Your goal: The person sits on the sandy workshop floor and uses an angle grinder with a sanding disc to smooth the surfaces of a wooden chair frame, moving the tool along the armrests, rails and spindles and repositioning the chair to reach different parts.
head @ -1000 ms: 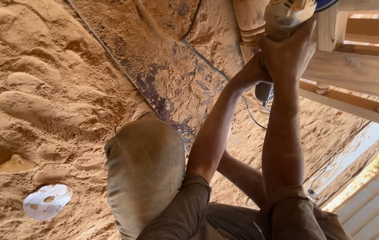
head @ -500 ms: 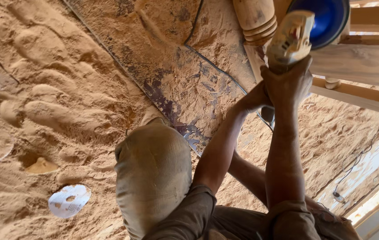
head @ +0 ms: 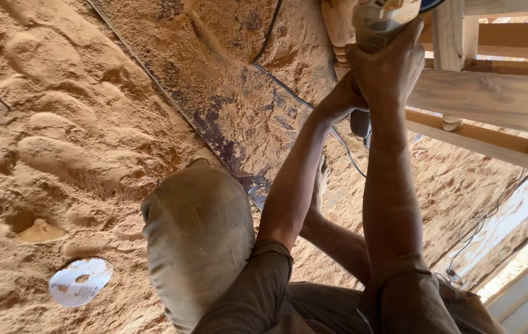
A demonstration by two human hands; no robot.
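Observation:
Both my hands grip a beige power sander [head: 382, 21] at the top of the view. My right hand [head: 389, 68] wraps around its body. My left hand [head: 340, 99] holds lower down, by the black rear end [head: 360, 124], from which a cord [head: 344, 154] hangs. A sliver of the blue disc [head: 429, 4] shows at the top edge. The tool is up against a pale wooden frame [head: 493, 99], beside a turned wooden leg [head: 338, 25]. The contact point is out of view.
Thick sawdust with footprints [head: 60, 142] covers the ground. A dark flat sheet [head: 227, 93] lies under the dust with a cable across it. A white round sanding disc [head: 80, 281] lies lower left. My bent knee [head: 197, 247] in dusty trousers fills the lower middle.
The sander and both hands have shifted up toward the top edge, so the blue disc is now almost out of view. The white disc on the ground appears to drift as the view moves.

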